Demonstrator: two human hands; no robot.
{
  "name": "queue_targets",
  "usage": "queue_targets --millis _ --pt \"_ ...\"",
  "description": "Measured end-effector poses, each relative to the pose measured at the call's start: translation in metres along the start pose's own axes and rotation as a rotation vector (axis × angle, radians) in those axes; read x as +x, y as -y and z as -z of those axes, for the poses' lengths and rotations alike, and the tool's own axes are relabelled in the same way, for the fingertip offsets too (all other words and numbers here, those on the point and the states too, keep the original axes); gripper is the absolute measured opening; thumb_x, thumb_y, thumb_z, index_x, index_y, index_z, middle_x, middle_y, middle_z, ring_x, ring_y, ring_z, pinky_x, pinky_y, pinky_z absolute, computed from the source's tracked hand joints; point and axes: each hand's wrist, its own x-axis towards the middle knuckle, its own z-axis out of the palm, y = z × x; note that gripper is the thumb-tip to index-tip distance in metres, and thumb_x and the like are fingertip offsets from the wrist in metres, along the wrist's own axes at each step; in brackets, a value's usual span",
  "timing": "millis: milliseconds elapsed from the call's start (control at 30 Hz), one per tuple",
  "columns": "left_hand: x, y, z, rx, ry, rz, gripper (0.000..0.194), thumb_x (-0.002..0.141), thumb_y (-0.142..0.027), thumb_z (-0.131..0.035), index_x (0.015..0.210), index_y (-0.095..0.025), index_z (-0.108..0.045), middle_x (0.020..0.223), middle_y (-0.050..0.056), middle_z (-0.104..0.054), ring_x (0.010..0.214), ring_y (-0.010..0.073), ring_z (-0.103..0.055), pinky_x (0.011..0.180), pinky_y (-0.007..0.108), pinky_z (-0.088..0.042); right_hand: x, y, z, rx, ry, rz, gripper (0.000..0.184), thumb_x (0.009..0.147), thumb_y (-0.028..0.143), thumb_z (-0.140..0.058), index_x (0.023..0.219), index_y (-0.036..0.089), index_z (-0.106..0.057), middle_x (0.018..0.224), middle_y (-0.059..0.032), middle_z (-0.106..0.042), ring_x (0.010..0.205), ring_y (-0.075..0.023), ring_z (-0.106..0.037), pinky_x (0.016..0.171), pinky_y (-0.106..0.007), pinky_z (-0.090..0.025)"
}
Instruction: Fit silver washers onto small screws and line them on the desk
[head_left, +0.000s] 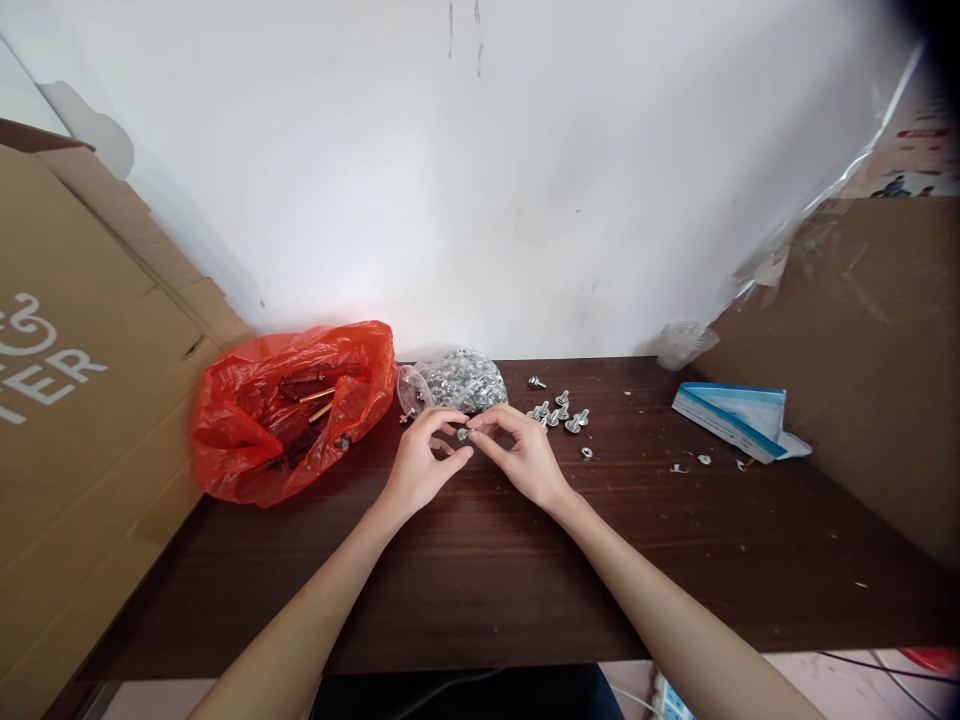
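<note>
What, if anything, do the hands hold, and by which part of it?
A small round metal piece, seemingly pinched by the right hand at the edge near that hand. Whether the left hand also touches it cannot be told.

Well to the left of the left hand (431, 460), the cardboard panel (97, 480) carries a white "&" with "TER" beneath, the lettering running out of view. Right of the right hand (525, 460), the blue-and-white packet (739, 412) has print too small to read; farther right and higher, red marks (922, 133) are illegible.
</note>
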Motion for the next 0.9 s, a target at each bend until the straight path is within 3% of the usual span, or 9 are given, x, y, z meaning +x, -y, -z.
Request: queue_targets --millis 500,700,900 --pt "-0.0015 -0.0012 -0.0023 0.225 -0.005 -0.057 0.012 0.078 -0.021 -0.057 0.088 -0.018 -0.062 0.087 0.004 -0.058 0.071 0.0115 -0.056 0.057 0.019 -0.048 -0.0008 -0.0011 0.0001 -0.012 0.021 0.005 0.015 0.085 0.033 -0.057 0.09 0.023 -0.067 0.084 -0.0045 -0.064 0.076 -0.0183 -0.06 0.065 -0.031 -0.049" --pt "-0.0017 -0.0031 -0.0038 0.157 -0.045 0.016 0.013 0.075 -0.02 -0.057 0.087 -0.016 -0.062 0.075 0.001 -0.062 0.062 0.0104 -0.057 0.055 0.019 -0.047 -0.0002 -0.0044 -0.0018 0.06 -0.002 -0.056 0.016 0.083 0.035 -0.06 0.089 0.022 -0.067 0.085 -0.004 -0.065 0.078 -0.0183 -0.061 0.069 -0.031 -0.05" --pt "-0.0026 -0.0044 -0.0039 0.156 -0.087 0.061 0.017 0.073 -0.02 -0.057 0.088 -0.016 -0.065 0.06 -0.003 -0.055 0.052 0.0087 -0.05 0.053 0.019 -0.042 0.0008 -0.0069 -0.0059 0.132 -0.014 -0.122 0.016 0.081 0.034 -0.063 0.087 0.021 -0.067 0.085 -0.0041 -0.067 0.078 -0.0181 -0.062 0.072 -0.031 -0.05"
